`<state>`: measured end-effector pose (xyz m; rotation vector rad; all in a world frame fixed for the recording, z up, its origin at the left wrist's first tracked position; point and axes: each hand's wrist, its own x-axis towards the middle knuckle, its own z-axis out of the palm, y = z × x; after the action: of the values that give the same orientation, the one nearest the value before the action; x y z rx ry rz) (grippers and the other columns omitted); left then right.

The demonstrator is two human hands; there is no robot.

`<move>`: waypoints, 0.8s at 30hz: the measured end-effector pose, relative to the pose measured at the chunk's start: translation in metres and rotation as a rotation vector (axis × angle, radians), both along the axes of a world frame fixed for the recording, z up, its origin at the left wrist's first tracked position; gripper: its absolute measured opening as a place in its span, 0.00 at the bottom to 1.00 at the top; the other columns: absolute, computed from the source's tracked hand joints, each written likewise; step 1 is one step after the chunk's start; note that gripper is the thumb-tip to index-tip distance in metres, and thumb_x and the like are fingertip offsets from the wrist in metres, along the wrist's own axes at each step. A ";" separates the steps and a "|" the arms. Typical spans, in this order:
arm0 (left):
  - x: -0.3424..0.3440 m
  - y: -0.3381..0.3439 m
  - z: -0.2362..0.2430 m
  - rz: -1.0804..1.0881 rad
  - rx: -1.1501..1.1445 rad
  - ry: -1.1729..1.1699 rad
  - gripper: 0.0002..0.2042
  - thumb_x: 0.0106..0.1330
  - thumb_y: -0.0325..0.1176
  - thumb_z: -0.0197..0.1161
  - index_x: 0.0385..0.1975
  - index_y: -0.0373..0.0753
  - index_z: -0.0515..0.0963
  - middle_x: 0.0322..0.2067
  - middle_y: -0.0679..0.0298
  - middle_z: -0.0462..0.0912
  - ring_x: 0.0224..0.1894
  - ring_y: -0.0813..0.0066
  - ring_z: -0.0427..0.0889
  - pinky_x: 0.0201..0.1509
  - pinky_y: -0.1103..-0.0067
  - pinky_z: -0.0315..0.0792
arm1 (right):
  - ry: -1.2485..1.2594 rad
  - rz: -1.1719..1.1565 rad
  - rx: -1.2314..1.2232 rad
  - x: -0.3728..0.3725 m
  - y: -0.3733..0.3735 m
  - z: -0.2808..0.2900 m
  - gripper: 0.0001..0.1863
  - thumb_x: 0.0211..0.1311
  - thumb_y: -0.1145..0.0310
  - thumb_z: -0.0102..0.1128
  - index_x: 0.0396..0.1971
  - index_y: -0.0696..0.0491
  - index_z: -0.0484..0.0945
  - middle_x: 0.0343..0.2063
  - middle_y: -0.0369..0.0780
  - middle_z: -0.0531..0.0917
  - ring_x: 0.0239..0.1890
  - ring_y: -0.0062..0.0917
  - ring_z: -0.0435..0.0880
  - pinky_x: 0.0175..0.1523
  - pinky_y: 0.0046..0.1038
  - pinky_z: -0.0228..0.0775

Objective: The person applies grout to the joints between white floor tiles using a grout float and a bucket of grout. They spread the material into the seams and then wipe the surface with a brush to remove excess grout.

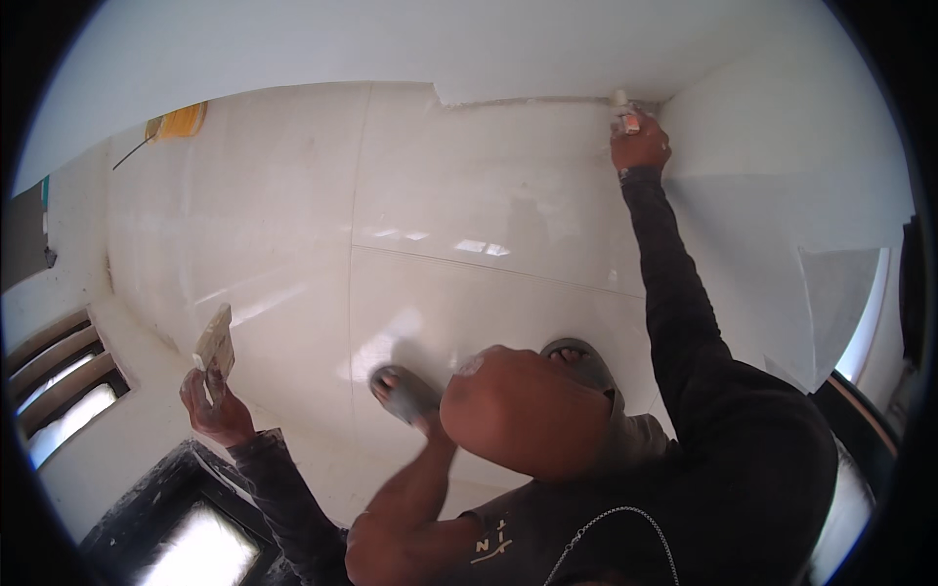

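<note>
My right arm reaches far out to the corner at the base of the white wall [547, 49]. There my right hand [640, 146] is closed around a small putty knife [627, 119], pale and smeared, with an orange patch showing. Its tip is by the rough strip [532, 101] along the wall's lower edge; whether it touches cannot be made out. Lower left, my left hand [217, 410] grips a flat, putty-smeared plate [215, 338], held tilted upward over the floor. White smears cover the fingers of that hand.
Large glossy tiles cover the floor [274, 195], with my sandalled feet [405, 391] on them. A yellow container [183, 119] with a thin dark rod sits far left. Slatted openings [63, 366] and a black frame [147, 508] are left; a white sheet [840, 303] is right.
</note>
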<state>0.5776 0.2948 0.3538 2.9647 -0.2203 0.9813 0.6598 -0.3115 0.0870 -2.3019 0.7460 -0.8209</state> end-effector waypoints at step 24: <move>-0.152 -0.252 -0.098 -1.378 -0.176 0.172 0.07 0.55 0.24 0.65 0.32 0.31 0.77 0.35 0.55 0.78 0.38 0.60 0.78 0.42 0.71 0.74 | -0.190 0.064 0.135 -0.681 0.187 0.025 0.11 0.47 0.75 0.58 0.34 0.54 0.78 0.31 0.39 0.82 0.31 0.27 0.81 0.37 0.27 0.74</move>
<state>0.4257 0.0428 0.2553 1.8832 -1.6803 0.4468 -0.0208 -0.1246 0.1120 -2.0832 0.6211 -0.9163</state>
